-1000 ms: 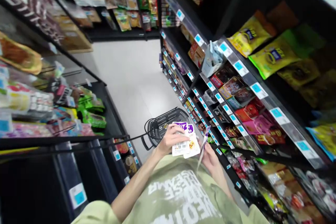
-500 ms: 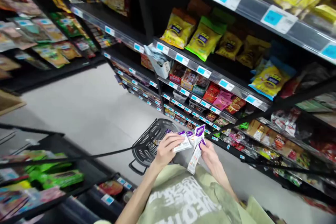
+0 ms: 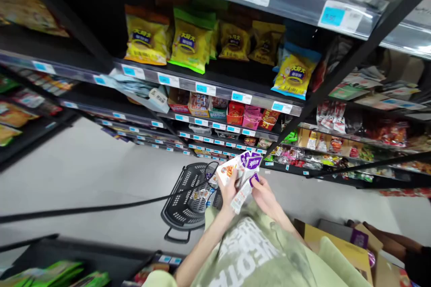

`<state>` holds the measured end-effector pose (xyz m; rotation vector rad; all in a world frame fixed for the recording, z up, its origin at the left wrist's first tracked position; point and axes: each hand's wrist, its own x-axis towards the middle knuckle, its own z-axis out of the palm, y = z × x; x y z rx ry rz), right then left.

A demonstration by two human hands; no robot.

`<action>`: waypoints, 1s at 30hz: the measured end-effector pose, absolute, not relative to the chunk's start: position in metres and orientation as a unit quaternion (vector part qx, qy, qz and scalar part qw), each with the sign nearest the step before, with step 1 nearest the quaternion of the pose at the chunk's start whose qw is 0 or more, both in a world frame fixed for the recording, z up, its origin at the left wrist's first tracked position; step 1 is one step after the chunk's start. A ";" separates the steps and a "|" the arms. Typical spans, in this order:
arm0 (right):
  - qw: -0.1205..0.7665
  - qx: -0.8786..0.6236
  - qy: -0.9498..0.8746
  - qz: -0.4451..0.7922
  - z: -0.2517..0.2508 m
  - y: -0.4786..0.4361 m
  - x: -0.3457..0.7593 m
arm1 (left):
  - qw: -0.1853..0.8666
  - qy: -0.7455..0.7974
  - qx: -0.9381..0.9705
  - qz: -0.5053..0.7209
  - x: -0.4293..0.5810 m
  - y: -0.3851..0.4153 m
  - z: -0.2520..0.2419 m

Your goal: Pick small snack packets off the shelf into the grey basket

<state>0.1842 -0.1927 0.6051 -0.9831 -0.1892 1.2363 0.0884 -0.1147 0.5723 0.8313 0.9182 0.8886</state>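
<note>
In front of my shirt, my left hand (image 3: 229,190) is closed round several white snack packets (image 3: 225,171) with purple ends, fanned out upward. An orange picture shows on the front one. My right hand (image 3: 264,195) pinches the purple end of a narrow white packet (image 3: 241,197), which slants down to the left across my left fingers. The packets overlap, so I cannot tell exactly which ones touch each other. Below and left of my hands, a dark grey shopping basket (image 3: 178,193) stands on the floor with a few small packets (image 3: 201,195) in it.
Shelves ahead hold yellow snack bags (image 3: 192,45), small boxed sweets (image 3: 235,112) and hanging packs (image 3: 332,114). Black cables (image 3: 111,208) cross the view at left. At lower right are open cardboard boxes (image 3: 340,246) and another person's limbs (image 3: 387,237).
My view has swung to the right, bringing in the boxes and the other person. My hands have drawn closer together, and the left hand's packets now stand more upright with their printed face showing.
</note>
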 end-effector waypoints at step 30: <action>0.612 -0.528 -0.157 0.567 0.580 -0.256 0.257 | 0.817 0.361 0.363 0.266 0.118 -0.136 0.567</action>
